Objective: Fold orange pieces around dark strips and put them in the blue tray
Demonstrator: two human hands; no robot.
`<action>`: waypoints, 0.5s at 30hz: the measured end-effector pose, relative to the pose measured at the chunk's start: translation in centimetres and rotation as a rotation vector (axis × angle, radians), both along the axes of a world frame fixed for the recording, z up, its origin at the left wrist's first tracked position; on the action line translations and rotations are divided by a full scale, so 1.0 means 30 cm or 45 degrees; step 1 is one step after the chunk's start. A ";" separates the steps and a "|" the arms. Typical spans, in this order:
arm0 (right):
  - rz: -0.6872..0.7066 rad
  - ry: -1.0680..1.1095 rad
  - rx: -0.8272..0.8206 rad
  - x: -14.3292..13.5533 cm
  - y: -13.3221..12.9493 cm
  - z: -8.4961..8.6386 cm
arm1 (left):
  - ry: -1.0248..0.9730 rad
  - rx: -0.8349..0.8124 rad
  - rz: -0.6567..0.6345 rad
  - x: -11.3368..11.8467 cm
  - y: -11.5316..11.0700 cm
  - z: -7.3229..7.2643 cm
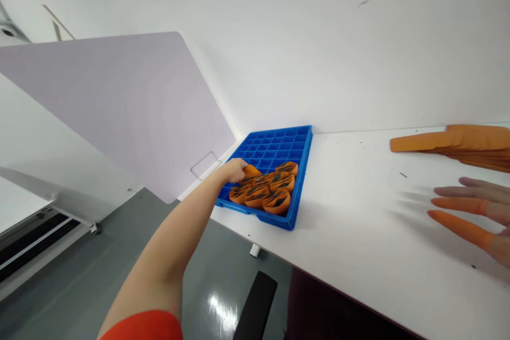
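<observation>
One orange bundle [252, 171] pinched in left hand [235, 171], at blue tray [303, 180]; right hand [498, 212] spread, empty, orange stack [478, 141] lying lengthwise just beyond.

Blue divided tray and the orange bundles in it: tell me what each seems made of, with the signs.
Blue tray: probably moulded plastic with a slight sheen, judging by its even colour and thin, regular dividers.
Orange bundles: a thin, flexible, matte sheet material, shown by the many curved, layered folds. It may be fabric, but rubber or coated material is possible.
</observation>
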State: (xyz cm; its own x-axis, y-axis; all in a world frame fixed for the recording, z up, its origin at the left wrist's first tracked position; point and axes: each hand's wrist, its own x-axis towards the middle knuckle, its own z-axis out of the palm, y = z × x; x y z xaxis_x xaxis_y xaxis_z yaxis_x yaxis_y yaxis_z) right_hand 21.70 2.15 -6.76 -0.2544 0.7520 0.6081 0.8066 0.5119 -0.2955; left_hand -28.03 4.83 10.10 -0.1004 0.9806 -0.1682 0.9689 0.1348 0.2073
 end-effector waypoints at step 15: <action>0.011 -0.012 -0.017 -0.028 -0.007 0.046 | -0.056 -0.012 -0.039 0.003 0.019 -0.018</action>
